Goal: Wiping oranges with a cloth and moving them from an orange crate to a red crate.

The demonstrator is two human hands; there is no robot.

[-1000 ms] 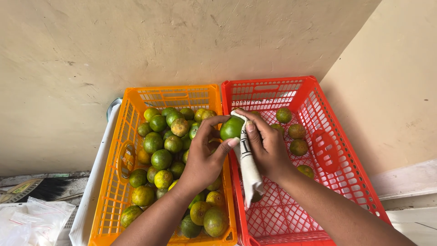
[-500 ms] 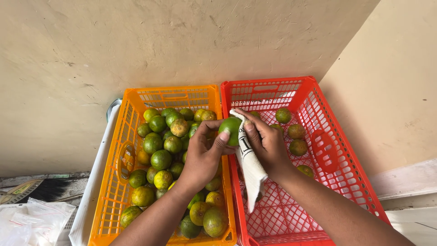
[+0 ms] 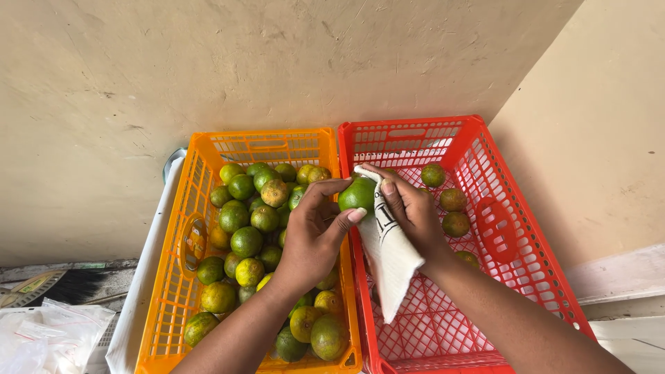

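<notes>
Head view: the left hand (image 3: 315,235) is pinching a green citrus fruit (image 3: 357,195) between thumb and fingers, right over the seam where the two crates meet. The right hand (image 3: 410,211), sitting at 3 o'clock of the fruit, is pressing a white cloth (image 3: 389,260) against it, fingers together. The orange crate (image 3: 181,242) at 9 o'clock is holding loads of fruit, while the red crate (image 3: 512,235) is holding just a few.

clear plastic bags (image 3: 48,336), bottom left
</notes>
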